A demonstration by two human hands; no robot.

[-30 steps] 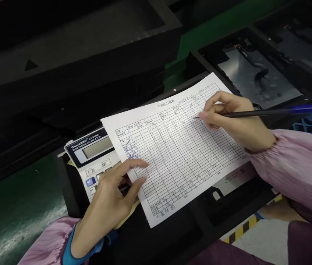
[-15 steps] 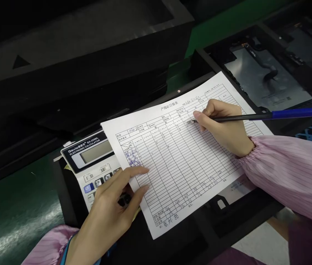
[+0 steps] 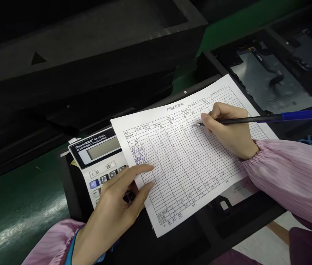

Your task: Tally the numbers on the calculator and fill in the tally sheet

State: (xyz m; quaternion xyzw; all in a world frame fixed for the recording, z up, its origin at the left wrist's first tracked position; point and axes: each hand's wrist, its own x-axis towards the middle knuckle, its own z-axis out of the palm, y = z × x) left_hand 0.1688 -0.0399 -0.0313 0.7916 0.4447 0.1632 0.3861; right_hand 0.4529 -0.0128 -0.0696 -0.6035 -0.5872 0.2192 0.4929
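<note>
We find the left hand (image 3: 114,209) spread, fingertips on the left edge of the form (image 3: 189,176), which overlaps the calculator (image 3: 105,149). Ruled rows leave room between the hands. The right hand (image 3: 229,137) grips a pen (image 3: 255,119); its tip, perhaps touching, has shifted leftward, suggesting writing. Far edge: near a silvery panel (image 3: 266,79).

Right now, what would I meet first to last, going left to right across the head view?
Pink left sleeve → GX-200ML electronic calculator → QC daily report form → right hand → pen's blue end.
</note>
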